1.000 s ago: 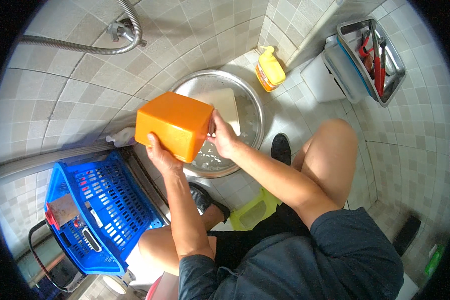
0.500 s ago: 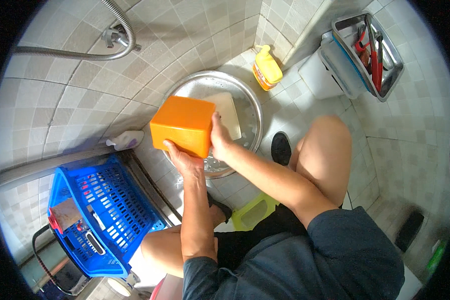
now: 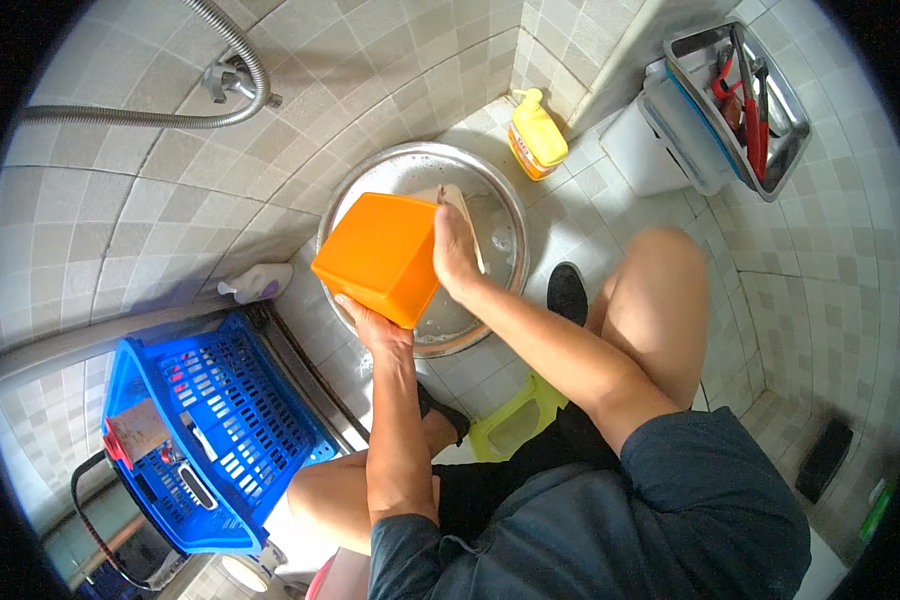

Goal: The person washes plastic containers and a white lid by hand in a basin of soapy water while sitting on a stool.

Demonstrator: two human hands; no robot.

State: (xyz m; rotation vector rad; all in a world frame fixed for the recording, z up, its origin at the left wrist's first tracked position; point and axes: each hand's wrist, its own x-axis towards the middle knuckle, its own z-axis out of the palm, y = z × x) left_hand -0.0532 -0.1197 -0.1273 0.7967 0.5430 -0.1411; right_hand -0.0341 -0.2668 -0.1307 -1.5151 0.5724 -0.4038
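Both hands hold an orange plastic box (image 3: 375,250) tilted above a wide metal basin (image 3: 519,210). My left hand (image 3: 378,326) grips its near lower edge, thumb along the side and the other fingers hidden beneath. Against the right side of the box lies my right hand (image 3: 455,248), its fingers closed round that edge and partly out of sight. The open side of the box does not show. Behind the box and right hand, a flat cream-coloured piece (image 3: 463,207) rests in the basin, mostly covered. Shallow, sudsy water shows at the basin's right.
A yellow pump bottle (image 3: 538,140) stands beyond the basin. At the left are a white bottle (image 3: 258,283) and a blue slotted basket (image 3: 235,410). A lime-green stool (image 3: 510,420) is beneath me. A metal tray (image 3: 785,120) with red-handled tools sits upper right; a shower hose (image 3: 170,121) crosses upper left.
The orange box has turned and tilted slightly, its right side now facing me more. My right hand has shifted up along that side, and more of the cream piece is covered.
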